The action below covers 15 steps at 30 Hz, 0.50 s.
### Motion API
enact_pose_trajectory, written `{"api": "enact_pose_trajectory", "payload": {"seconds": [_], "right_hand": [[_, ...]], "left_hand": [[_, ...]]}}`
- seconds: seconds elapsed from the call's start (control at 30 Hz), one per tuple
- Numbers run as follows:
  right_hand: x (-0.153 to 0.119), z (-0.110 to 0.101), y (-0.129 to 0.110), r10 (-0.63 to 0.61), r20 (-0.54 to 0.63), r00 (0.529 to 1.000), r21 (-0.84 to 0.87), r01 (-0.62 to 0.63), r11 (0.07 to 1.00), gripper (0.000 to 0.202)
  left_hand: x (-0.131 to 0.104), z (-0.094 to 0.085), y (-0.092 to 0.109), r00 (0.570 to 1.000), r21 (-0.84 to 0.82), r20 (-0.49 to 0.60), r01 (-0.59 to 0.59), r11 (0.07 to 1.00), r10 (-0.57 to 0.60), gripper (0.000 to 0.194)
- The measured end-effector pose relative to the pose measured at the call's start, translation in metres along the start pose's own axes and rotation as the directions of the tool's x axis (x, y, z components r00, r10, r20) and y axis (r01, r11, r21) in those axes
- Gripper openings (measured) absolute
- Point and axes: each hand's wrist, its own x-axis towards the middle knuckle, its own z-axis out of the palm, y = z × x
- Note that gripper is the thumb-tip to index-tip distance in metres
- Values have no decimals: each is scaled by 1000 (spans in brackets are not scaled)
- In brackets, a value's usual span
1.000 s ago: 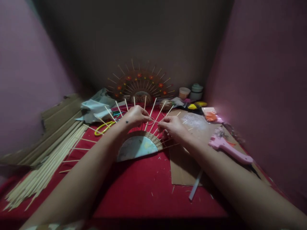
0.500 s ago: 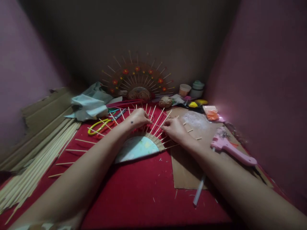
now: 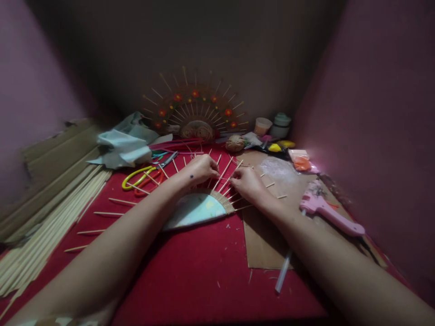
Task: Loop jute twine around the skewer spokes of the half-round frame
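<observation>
On the red cloth lies a half-round piece with a pale blue floral face, a woven tan rim and thin sticks fanning outward. My left hand is over the upper sticks, its fingers pinched on a thin cord that is barely visible. Just right of it, my right hand pinches the same cord above the right-hand sticks. The cord runs in the short gap between both hands, across the sticks. My left forearm covers part of the piece and several left sticks.
Scissors and pale cloth lie at left, near a bundle of sticks. Cardboard and a pink glue gun are at right. Behind stand a flowered fan, twine ball and cup.
My left hand has moved slightly right, closer to my right hand, which has barely moved. Both stay pinched on the cord. The view has shifted a little.
</observation>
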Motion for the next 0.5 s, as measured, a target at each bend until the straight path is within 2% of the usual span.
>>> {"api": "enact_pose_trajectory", "payload": {"seconds": [0.17,0.5], "right_hand": [[0,0,0,-1,-4,1000,-34,1,999,17],[-6,-11,-1,-1,-5,1000,-134,0,991,20]], "left_hand": [[5,6,-3,1000,7,14,15,1000,-16,27],[0,9,-4,1000,-67,15,-20,998,21,15]]}}
